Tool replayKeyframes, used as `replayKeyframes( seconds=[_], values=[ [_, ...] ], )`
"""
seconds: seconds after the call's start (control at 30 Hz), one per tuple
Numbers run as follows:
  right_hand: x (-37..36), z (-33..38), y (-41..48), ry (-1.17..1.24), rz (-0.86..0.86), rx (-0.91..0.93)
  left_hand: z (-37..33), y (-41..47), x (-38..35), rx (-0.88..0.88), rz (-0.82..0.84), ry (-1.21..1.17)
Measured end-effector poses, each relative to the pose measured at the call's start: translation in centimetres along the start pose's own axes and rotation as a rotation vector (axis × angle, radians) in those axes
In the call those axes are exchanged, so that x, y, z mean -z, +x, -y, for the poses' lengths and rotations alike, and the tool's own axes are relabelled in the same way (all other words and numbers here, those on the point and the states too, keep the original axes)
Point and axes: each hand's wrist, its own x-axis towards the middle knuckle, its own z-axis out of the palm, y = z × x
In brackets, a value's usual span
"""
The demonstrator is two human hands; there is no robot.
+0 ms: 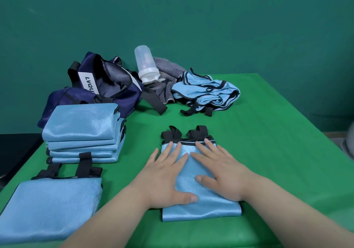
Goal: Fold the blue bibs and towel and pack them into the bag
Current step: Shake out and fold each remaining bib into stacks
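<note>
At the near middle of the green counter (272, 132), straight, slightly spread fingers (167, 152) press flat on a folded blue bib (201, 212). The left hand (168, 176) and right hand (222, 171) hide most of its middle, leaving the black straps at the far edge and the near end showing. To the left stands a stack of folded bibs (82, 125), with another folded bib (51, 205) nearer, cut off by the frame. Farther back, the navy bag (115, 92) shows only part of its label. A tilted plastic bottle (145, 63) half covers the grey striped towel (168, 69), beside crumpled unfolded bibs (206, 90).
</note>
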Motion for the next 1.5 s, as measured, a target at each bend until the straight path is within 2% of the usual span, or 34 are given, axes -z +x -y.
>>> replayKeyframes(
  seconds=[0.2,0.27,0.4,0.5,0.6,0.77,0.93,1.23,1.4,1.5],
  values=[
    [0.5,-0.1,-0.2,0.047,-0.001,-0.006,0.3,-0.2,0.1,0.02,-0.011,-0.011],
    [0.3,-0.3,-1.1,0.243,-0.102,-0.013,0.6,-0.9,0.0,0.018,-0.041,-0.068],
    [-1.3,0.0,-4.9,0.766,-0.425,-0.103,1.3,-3.7,-0.4,-0.001,-0.16,-0.334],
    [-2.4,0.9,-7.2,0.905,-0.516,-0.134,0.1,-6.2,-0.9,-0.075,-0.189,-0.38],
    [-2.9,1.9,-8.6,0.824,-0.507,-0.09,-1.4,-8.2,-1.5,-0.122,-0.198,-0.313],
    [-3.7,2.5,-9.5,0.537,-0.422,-0.017,-2.3,-9.3,-2.1,-0.073,-0.214,-0.297],
    [-3.5,2.2,-9.2,0.497,-0.41,-0.041,-2.2,-9.1,-2.0,-0.023,-0.271,-0.367],
    [-3.6,2.8,-8.8,0.661,-0.501,-0.156,-1.8,-8.5,-2.5,-0.01,-0.322,-0.408],
    [-2.6,3.7,-7.4,0.814,-0.595,-0.268,-1.0,-7.3,-1.9,-0.047,-0.486,-0.332],
    [-1.6,4.1,-6.5,0.851,-0.606,-0.269,-0.5,-6.9,-1.1,-0.066,-0.545,-0.483]
  ],
)
